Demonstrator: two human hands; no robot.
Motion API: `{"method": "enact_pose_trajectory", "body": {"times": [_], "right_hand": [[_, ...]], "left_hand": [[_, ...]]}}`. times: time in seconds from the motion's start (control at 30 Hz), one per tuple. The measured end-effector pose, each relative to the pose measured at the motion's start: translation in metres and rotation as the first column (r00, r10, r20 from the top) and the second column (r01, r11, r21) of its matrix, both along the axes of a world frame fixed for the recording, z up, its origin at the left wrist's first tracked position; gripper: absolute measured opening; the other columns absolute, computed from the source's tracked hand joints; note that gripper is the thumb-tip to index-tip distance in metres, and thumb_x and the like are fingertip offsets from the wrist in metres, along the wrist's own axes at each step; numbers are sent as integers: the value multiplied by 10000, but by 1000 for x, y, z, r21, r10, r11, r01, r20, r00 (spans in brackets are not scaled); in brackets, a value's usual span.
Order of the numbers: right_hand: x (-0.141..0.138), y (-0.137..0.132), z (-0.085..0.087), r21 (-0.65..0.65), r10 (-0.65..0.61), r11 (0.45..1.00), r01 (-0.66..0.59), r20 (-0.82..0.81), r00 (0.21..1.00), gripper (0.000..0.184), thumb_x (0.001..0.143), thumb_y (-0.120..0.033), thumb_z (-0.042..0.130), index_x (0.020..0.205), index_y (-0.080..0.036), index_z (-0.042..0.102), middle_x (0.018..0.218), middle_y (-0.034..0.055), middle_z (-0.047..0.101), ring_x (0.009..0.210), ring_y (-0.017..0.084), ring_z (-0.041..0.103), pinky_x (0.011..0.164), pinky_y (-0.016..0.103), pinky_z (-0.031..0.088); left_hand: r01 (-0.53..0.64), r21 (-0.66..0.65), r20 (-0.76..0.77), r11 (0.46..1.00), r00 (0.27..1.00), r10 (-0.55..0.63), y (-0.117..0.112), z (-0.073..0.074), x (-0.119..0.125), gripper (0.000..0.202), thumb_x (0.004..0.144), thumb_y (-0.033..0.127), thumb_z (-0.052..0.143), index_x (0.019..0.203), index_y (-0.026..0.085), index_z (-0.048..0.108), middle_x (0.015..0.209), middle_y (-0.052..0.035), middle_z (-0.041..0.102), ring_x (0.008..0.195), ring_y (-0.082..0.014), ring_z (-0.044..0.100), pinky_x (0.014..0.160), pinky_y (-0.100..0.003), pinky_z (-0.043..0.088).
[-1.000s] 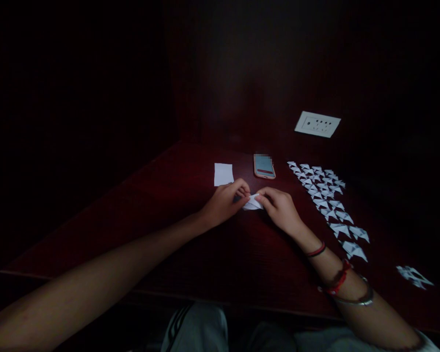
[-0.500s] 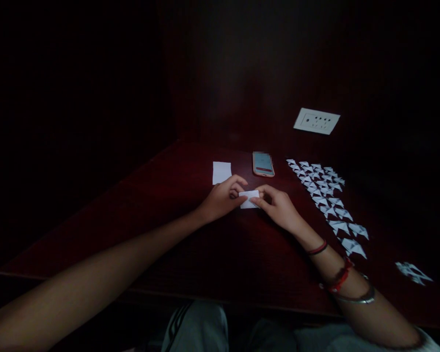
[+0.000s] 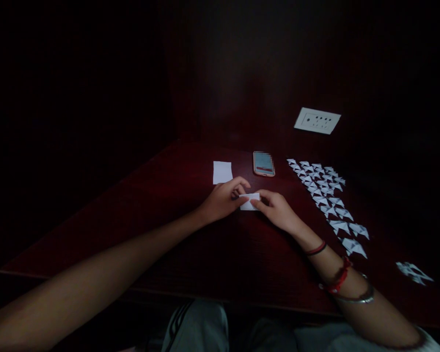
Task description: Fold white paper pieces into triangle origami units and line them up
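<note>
Between my two hands is a small folded piece of white paper [image 3: 249, 205], held just above or on the dark red table [image 3: 220, 259]. My left hand [image 3: 225, 199] pinches its left end, with the thumb on the near face and the other fingers curled behind. At the right end, my right hand [image 3: 276, 209] grips it the same way, its thumb pressed on the paper. Both thumb tips lie close together near the paper's middle. Just beyond my left hand lies a flat white paper sheet [image 3: 222, 172], its lower edge partly covered by that hand.
A phone [image 3: 263, 164] with a lit screen lies past my hands. Rows of folded white paper shapes [image 3: 326, 195] cover the table's right side, and a small separate bunch of folded paper [image 3: 413, 273] sits nearer. A white socket plate [image 3: 317, 120] is on the back wall.
Both hands and the folded paper have shifted slightly toward me. My right fingers sit a little lower behind the paper. Everything else on the table is unchanged.
</note>
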State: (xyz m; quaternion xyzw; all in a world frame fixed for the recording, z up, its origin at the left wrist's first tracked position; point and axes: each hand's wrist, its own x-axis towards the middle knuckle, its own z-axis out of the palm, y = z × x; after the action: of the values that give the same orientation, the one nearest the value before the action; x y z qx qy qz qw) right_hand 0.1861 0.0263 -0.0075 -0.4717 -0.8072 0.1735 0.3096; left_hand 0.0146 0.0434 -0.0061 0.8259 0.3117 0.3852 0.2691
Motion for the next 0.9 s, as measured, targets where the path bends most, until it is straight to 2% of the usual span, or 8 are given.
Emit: {"method": "enact_pose_trajectory", "body": {"times": [0.1, 0.2, 0.3, 0.43, 0.67, 0.9], "right_hand": [[-1, -1, 1, 118, -37, 992, 39, -20, 999, 107, 732, -261, 497, 767, -171, 544, 643, -11, 478, 578, 104, 428, 522, 222, 323], [-1, -2, 3, 221, -50, 973, 63, -63, 997, 70, 705, -229, 538, 754, -180, 547, 747, 12, 488, 704, 128, 467, 631, 246, 372], [0, -4, 5, 281, -39, 958, 50, -46, 998, 42, 714, -201, 525, 733, -186, 559, 811, 27, 475, 787, 143, 468, 719, 276, 381], [0, -5, 6, 346, -60, 937, 43, 38, 997, 62, 723, -190, 507, 717, -187, 568, 874, 45, 459, 860, 169, 450, 758, 319, 371], [-1, -9, 8, 417, -85, 909, -15, 219, 972, 91, 722, -227, 509, 759, -187, 581, 996, 65, 444, 968, 222, 391, 773, 374, 330], [-1, -10, 13, 399, -69, 915, -63, 308, 949, 110, 719, -211, 495, 793, -174, 568, 995, 67, 449, 956, 221, 390, 758, 362, 324]], "left_hand": [[-16, 19, -23, 1000, 1000, 17, 0, 1, 0, 201, 734, 131, 474, 927, 183, 445, 693, 43, 521, 619, -68, 493, 577, -183, 393], [-39, 66, -51, 997, 998, 43, 1, 0, 1, 186, 732, 125, 479, 907, 182, 446, 712, 42, 525, 623, -68, 488, 580, -185, 384], [-49, 172, -112, 984, 991, 69, 1, -1, 1, 114, 748, 134, 471, 851, 181, 456, 752, 30, 522, 680, -84, 485, 617, -204, 378], [-38, 330, -203, 943, 973, 111, 1, -2, 1, 22, 786, 192, 458, 772, 177, 468, 776, 9, 495, 764, -122, 456, 701, -255, 367], [-63, 412, -193, 909, 969, 154, -2, -1, 1, 37, 777, 205, 479, 764, 182, 505, 969, -29, 421, 918, -163, 397, 804, -314, 342], [-51, 403, -218, 914, 964, 150, -2, 0, 2, 43, 773, 188, 471, 747, 175, 502, 978, -29, 413, 939, -169, 386, 836, -332, 325]]}}
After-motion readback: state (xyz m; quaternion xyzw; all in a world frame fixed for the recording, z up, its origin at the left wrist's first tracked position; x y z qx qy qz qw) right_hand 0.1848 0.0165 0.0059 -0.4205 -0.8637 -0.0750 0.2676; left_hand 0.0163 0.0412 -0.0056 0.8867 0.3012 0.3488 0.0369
